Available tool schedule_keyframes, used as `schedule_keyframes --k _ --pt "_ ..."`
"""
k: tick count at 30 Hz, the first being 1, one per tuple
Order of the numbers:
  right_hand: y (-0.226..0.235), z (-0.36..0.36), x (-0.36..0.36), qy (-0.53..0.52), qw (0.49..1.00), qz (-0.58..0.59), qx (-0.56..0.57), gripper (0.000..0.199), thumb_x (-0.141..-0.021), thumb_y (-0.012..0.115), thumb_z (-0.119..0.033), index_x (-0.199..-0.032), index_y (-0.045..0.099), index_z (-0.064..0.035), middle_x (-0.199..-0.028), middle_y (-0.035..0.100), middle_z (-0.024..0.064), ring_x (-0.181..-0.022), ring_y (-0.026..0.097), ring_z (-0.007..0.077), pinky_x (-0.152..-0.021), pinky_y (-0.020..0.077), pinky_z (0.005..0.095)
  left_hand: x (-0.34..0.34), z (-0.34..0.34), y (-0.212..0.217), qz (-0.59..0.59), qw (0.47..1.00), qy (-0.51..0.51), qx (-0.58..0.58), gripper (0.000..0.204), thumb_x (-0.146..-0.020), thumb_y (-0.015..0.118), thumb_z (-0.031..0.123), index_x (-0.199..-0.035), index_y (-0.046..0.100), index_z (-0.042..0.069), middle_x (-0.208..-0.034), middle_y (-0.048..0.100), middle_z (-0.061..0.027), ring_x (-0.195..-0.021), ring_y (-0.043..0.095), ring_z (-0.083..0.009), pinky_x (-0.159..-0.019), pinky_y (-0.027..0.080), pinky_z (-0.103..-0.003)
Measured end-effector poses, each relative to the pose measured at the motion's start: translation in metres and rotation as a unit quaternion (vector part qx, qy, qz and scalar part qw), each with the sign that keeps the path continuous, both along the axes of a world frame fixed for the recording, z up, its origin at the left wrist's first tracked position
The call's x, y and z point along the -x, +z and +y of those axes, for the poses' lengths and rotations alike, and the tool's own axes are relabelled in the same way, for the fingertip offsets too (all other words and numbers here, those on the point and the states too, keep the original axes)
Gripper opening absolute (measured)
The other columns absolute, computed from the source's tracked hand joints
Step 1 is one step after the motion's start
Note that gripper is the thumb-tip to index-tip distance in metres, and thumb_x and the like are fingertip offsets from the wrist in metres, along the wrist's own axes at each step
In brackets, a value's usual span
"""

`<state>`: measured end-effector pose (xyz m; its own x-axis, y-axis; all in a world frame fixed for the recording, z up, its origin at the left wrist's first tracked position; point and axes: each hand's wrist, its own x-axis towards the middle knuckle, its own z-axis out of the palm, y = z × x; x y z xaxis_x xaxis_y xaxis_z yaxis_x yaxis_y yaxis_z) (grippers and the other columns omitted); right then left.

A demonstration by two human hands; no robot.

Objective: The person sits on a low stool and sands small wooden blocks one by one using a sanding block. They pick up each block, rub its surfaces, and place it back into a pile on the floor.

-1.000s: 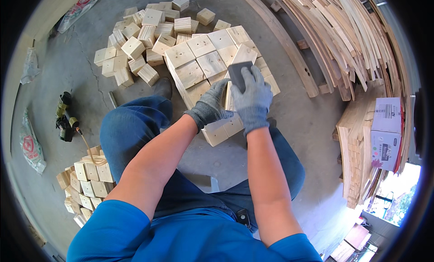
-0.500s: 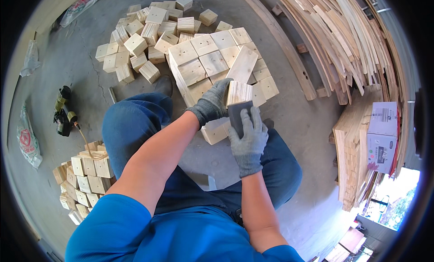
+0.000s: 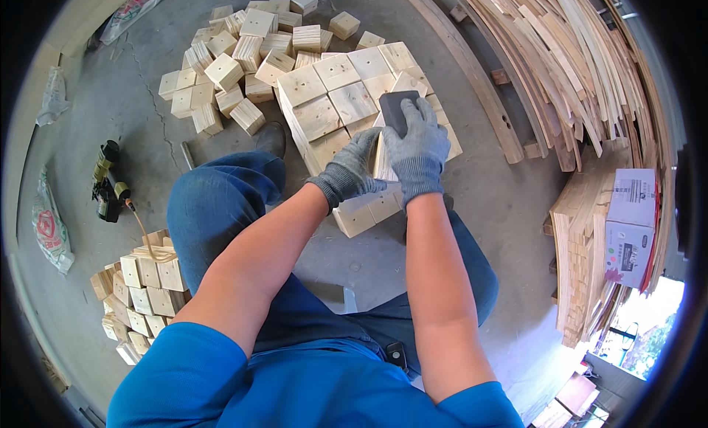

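Both my hands wear grey knit gloves. My left hand (image 3: pixel 354 166) is closed around the near left side of a wooden block (image 3: pixel 381 161), held above the stacked blocks. A dark grey sanding block (image 3: pixel 396 109) is under the fingers of my right hand (image 3: pixel 419 146), lying along the wooden block toward its far end. My right hand hides much of the wooden block. Beneath them, a stack of square wooden blocks (image 3: pixel 313 118) forms a table-like block in rows, several with small dark holes on top.
Loose wooden blocks (image 3: pixel 225 71) lie heaped beyond the stack. To the left are a black and yellow power tool (image 3: pixel 109 181) with a cord and more stacked blocks (image 3: pixel 151 277). Long boards (image 3: pixel 560 66) and a carton (image 3: pixel 630 225) line the right side.
My right hand has slid the sanding block away from me along the wooden block, from its near end to its far end. My left hand stays nearly in place.
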<state>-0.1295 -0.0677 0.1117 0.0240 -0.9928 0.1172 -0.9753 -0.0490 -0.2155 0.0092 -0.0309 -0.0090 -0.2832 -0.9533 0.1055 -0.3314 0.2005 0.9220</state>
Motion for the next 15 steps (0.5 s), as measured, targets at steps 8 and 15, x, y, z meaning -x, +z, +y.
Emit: schedule_keyframes --k 8,15 --pt "-0.006 0.064 0.009 0.019 0.999 -0.011 0.027 0.065 -0.088 0.083 -0.035 -0.148 0.064 -0.0178 -0.163 0.052 0.0073 -0.128 0.060 0.0456 -0.105 0.0519 0.0574 -0.002 0.001 -0.008 -0.031 0.999 0.020 0.011 0.114 -0.066 0.100 0.032 -0.159 0.039 0.009 -0.153 0.051 -0.0241 -0.146 0.049 -0.0428 -0.124 0.042 -0.045" --pt "-0.008 0.159 0.034 0.038 0.999 -0.031 0.021 0.065 -0.088 0.084 -0.032 -0.148 0.065 -0.0152 -0.164 0.051 0.0149 -0.133 0.056 0.0466 -0.108 0.0481 0.0588 0.003 0.001 0.017 0.002 0.998 0.011 -0.060 0.113 -0.064 0.101 0.030 -0.158 0.041 0.010 -0.154 0.052 -0.0229 -0.146 0.051 -0.0405 -0.123 0.044 -0.043"
